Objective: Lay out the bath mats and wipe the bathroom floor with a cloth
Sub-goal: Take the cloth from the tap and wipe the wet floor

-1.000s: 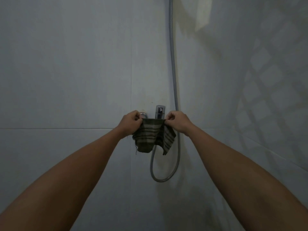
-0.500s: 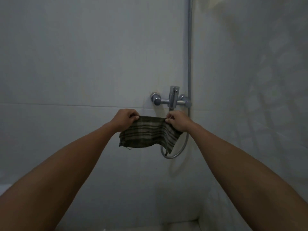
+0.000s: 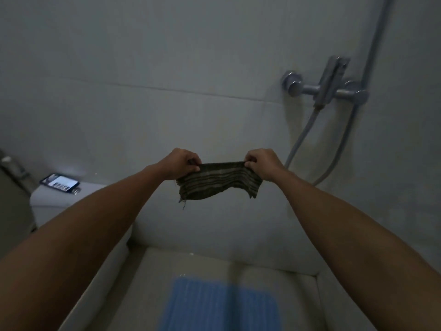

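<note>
Pinching cloth (image 3: 218,181) top corners, midair

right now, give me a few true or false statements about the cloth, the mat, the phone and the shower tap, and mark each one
1. Both hands pinch the top edge of the striped cloth, the left hand at one end and the right hand at the other. True.
2. The cloth is draped over the shower mixer tap. False: it hangs in the air between the hands, apart from the tap, lower and to its left.
3. A blue bath mat lies on the floor below the cloth. True.
4. The phone at the left has a dark screen. False: its screen is lit.
5. The shower hose lies coiled on the blue mat. False: it hangs in a loop against the wall below the tap.
</note>
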